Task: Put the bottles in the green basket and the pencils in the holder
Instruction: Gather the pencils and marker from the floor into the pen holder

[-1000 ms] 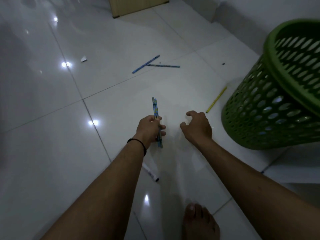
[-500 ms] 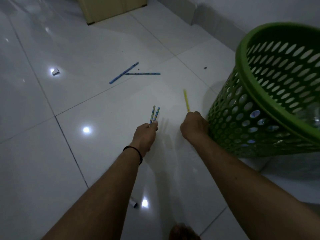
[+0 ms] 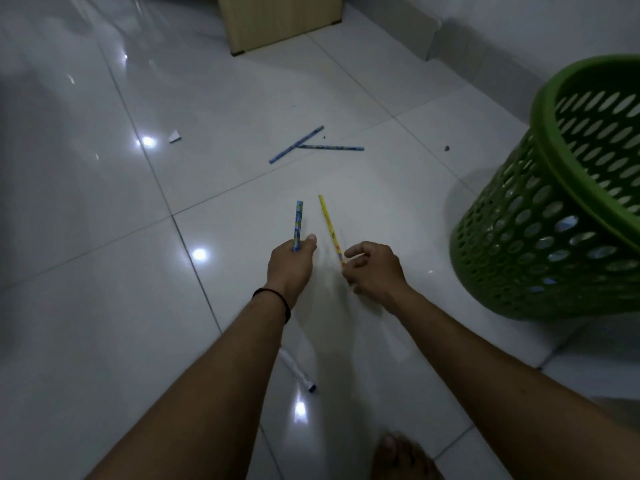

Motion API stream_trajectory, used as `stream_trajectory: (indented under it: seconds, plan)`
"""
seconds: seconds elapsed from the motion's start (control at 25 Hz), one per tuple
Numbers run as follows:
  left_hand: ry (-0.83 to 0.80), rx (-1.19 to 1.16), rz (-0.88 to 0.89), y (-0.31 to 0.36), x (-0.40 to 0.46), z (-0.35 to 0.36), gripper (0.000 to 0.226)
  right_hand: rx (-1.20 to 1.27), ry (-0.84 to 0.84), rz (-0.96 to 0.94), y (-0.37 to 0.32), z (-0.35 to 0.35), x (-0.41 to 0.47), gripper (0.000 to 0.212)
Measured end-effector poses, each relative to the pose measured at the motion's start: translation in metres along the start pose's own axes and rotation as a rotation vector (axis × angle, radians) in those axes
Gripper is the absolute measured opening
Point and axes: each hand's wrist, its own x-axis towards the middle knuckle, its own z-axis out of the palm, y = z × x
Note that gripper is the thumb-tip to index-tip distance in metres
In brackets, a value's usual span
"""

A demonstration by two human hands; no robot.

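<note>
My left hand (image 3: 291,260) is closed around blue patterned pencils (image 3: 298,224) that stick up and away from the fist. My right hand (image 3: 374,268) pinches the near end of a yellow pencil (image 3: 330,226), lifted off the floor and pointing away. Two more blue pencils (image 3: 297,144) (image 3: 331,147) lie crossed on the white tiles farther out. The green perforated basket (image 3: 540,237) stands at the right, with bottles faintly visible through its holes. No pencil holder is in view.
A white marker (image 3: 298,372) lies on the floor under my left forearm. A wooden cabinet base (image 3: 277,20) stands at the top. A paper scrap (image 3: 175,136) lies at the left. My bare foot (image 3: 401,455) shows at the bottom edge.
My right hand reached to the yellow pencil beside the basket, took hold of it and brought it left toward my left hand. The left hand kept its blue pencils.
</note>
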Motion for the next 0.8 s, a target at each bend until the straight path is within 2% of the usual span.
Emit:
stream_trajectory:
  seconds: [0.2, 0.4, 0.52, 0.6, 0.72, 0.8]
  plan:
    - [0.072, -0.160, 0.031, -0.003, -0.006, -0.042, 0.036, 0.087, -0.270, -0.055, -0.016, 0.024, -0.033, 0.016]
    - [-0.046, -0.168, 0.050, -0.010, -0.016, -0.071, 0.029, 0.160, -0.353, -0.093, -0.033, 0.044, -0.053, 0.014]
    - [0.062, -0.073, 0.067, -0.013, -0.013, -0.081, 0.034, 0.119, -0.328, -0.147, -0.040, 0.060, -0.053, 0.012]
    - [0.118, -0.090, 0.016, -0.012, -0.005, -0.091, 0.033, 0.029, -0.254, -0.179, -0.042, 0.066, -0.042, 0.012]
    - [0.071, -0.234, -0.083, -0.004, 0.012, -0.105, 0.030, -0.168, -0.101, -0.231, -0.047, 0.064, -0.005, 0.014]
    - [0.067, -0.135, -0.047, 0.000, 0.028, -0.107, 0.030, -0.250, -0.016, -0.237, -0.053, 0.059, 0.025, 0.016]
